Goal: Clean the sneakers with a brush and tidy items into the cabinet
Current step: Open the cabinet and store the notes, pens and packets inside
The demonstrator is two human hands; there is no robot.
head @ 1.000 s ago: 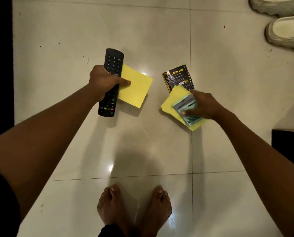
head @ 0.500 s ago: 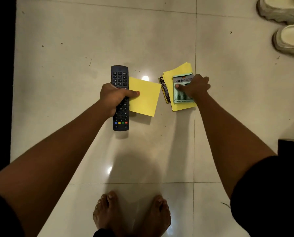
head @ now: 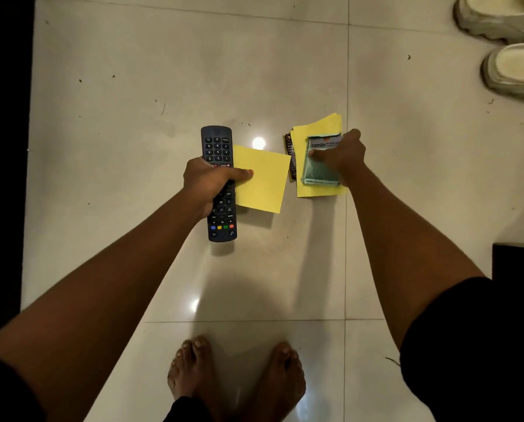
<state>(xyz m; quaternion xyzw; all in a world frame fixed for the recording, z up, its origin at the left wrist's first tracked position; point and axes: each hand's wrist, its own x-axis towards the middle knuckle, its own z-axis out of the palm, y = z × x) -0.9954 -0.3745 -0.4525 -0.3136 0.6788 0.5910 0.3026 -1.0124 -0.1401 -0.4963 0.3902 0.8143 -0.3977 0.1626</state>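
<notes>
Now right hand point(head: 342, 156) pinches box point(head: 320, 169) and sheets point(head: 318, 190) atop the black pad point(head: 290, 159), no longer beside it. Left hand point(head: 207, 181) clasps remote point(head: 218, 144), note point(head: 262, 184); cabinet next, probably

I'm seeing a black remote point(head: 218, 147) with blue, yellow, green, red buttons, plain yellow paper point(head: 263, 181), a mint-green striped pack point(head: 320, 172), cream sneakers point(head: 516, 71), beige floor tiles point(head: 132, 71).

Brings the yellow paper sheets point(head: 318, 190) and the pale green card pack point(head: 320, 169), pinched in the right hand point(head: 342, 156), from beside the black printed notepad point(head: 290, 159) to over it. Hides all but the notepad's left edge, fully seen a second ago.
</notes>
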